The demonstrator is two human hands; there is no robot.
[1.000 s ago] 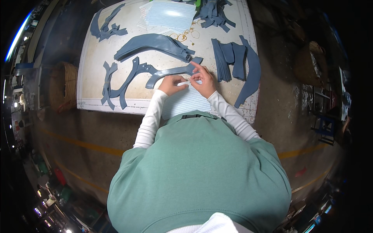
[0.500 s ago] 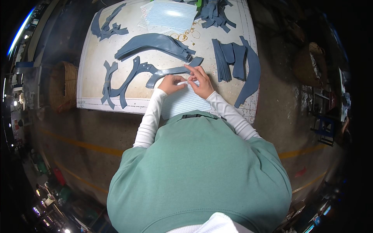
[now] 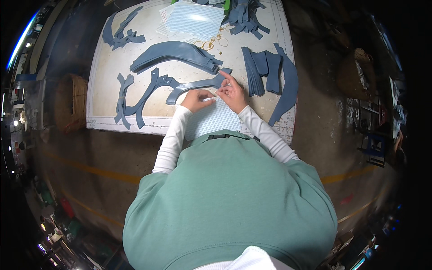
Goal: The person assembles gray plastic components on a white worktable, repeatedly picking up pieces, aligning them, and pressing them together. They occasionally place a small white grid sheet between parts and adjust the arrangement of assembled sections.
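A white sheet of small printed labels (image 3: 213,120) lies at the table's near edge, against my body. My left hand (image 3: 196,101) is closed at the sheet's upper edge, thumb and fingers pinching it there. Beside it my right hand (image 3: 232,95) pinches with thumb and a finger close to the left fingertips, another finger stretched out. What sits in that pinch is too small to tell. Just beyond both hands lies a curved blue-grey cut piece (image 3: 191,85), its right end partly behind my right hand.
A stack of curved blue-grey pieces (image 3: 173,53) lies farther back. More pieces lie at left (image 3: 121,99) and right (image 3: 265,65). Rubber bands (image 3: 208,45) lie near other label sheets (image 3: 195,18). Wicker baskets (image 3: 72,101) stand on both sides of the table.
My hands stay over the sheet's upper edge, the right one's finger now stretched farther out. The whole view has shifted slightly; the pieces on the table have not moved.
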